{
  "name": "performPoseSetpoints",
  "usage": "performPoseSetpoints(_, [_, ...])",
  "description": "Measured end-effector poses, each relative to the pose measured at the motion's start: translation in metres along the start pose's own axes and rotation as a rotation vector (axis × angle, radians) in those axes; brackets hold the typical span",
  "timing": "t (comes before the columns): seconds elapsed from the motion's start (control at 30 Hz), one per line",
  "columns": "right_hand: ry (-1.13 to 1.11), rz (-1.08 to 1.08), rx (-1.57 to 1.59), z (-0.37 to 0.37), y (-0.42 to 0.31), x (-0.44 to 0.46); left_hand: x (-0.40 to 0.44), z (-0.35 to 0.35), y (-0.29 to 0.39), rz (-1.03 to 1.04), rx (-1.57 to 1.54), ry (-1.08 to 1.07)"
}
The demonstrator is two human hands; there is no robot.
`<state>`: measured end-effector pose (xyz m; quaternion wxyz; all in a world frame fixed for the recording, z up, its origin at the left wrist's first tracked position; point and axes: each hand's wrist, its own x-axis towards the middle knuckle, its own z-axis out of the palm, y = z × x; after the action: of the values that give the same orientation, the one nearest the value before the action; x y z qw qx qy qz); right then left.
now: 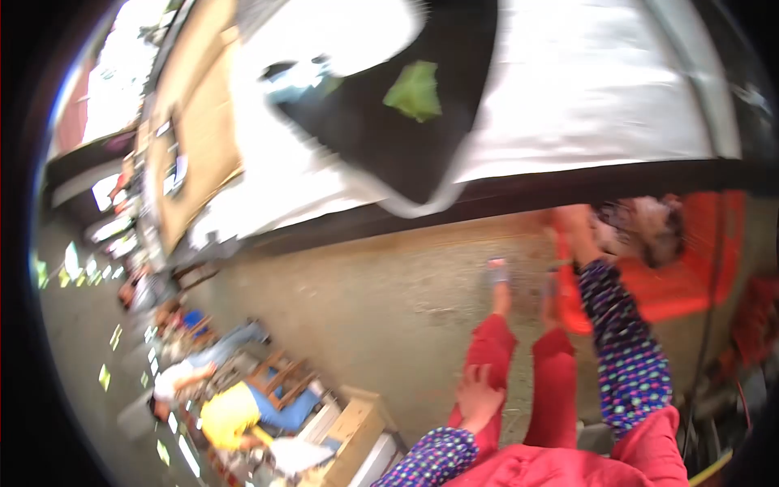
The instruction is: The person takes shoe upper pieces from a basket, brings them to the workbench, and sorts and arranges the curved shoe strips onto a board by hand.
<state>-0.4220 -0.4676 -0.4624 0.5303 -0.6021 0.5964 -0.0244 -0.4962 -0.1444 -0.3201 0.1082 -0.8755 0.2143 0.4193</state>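
My left hand (479,398) lies on the red trouser leg (493,341) near the knee, its fingers spread and holding nothing. Stretched forward below the table edge, my right hand (574,227) is at the near side of an orange-red plastic crate (673,302). Its fingers are smeared by motion and partly cut off by the table edge, so a grip cannot be made out. Inside the crate sits a blurred bundle of dark and pale material (645,231), close to that hand.
A white-covered table (584,89) with a dark edge spans the top. On it lie a black piece (365,114), a yellow-green scrap (414,92) and brown cardboard (199,122). Several people, one in a yellow shirt (231,415), sit at lower left near a wooden box (353,426).
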Motion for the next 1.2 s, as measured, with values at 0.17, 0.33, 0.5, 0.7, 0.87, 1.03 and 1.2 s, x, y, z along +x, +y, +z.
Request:
performPoseSetpoints(0.17, [0.183, -0.372, 0.091, 0.034, 0.084, 0.092, 0.012, -0.01, -0.032, -0.017, 0.008, -0.008])
performPoseSetpoints(0.33, [0.151, -0.316, -0.635, 0.036, 0.109, 0.018, 0.007, -0.02, -0.023, 0.056, 0.049, -0.055])
performPoseSetpoints(0.5, [-0.334, -0.68, -0.847, 0.006, 0.231, -0.195, -0.002, -0.005, -0.027, 0.087, -0.03, -0.035])
performPoseSetpoints(0.7, [-0.405, -0.162, -1.075, -0.084, 0.321, -0.314, -0.006, 0.0, -0.028, 0.161, -0.027, 0.008])
performPoseSetpoints(0.87, [-0.068, 0.143, -0.538, -0.156, 0.329, -0.167, -0.009, 0.003, -0.032, 0.119, -0.041, -0.023])
performPoseSetpoints(1.03, [0.254, -0.002, 0.408, -0.115, 0.131, 0.034, 0.0, -0.002, -0.043, 0.145, 0.0, -0.001])
performPoseSetpoints(1.2, [0.488, 0.066, -0.063, -0.07, 0.13, 0.03, 0.003, 0.0, -0.051, 0.165, 0.003, -0.006])
